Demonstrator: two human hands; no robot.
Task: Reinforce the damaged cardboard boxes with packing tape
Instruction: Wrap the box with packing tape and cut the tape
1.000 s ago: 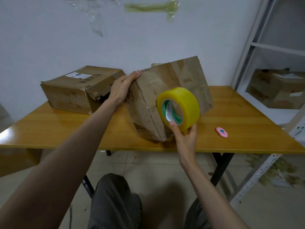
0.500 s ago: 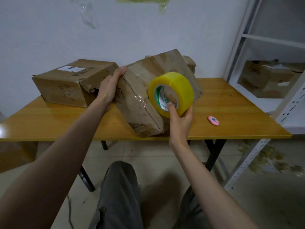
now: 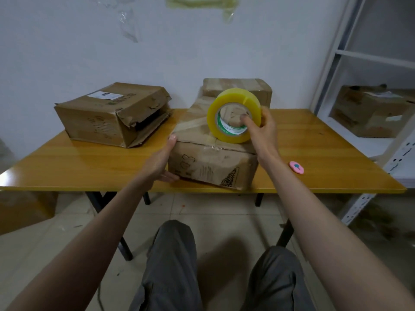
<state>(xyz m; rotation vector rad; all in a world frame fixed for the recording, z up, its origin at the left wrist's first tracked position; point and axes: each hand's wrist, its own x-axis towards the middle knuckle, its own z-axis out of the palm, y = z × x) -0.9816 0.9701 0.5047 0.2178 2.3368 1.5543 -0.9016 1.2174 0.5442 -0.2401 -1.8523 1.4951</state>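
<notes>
Right grip (image 3: 261, 129) is clamped on the yellow tape roll (image 3: 232, 115), a finger hooked through its core, the roll standing on edge on top of the near box (image 3: 211, 167). Left grip (image 3: 162, 159) has its palm against that box's left side, thumb up at the top corner, fingers underneath. The box sits at the table (image 3: 89, 171) front edge. Behind it, partly hidden by the roll, another box (image 3: 265, 90). Far left, a torn box (image 3: 107, 115) with its flap gaping. A pink cutter (image 3: 296, 167) lies to the right, near the forearm. One more box (image 3: 370, 113) on the shelf.
</notes>
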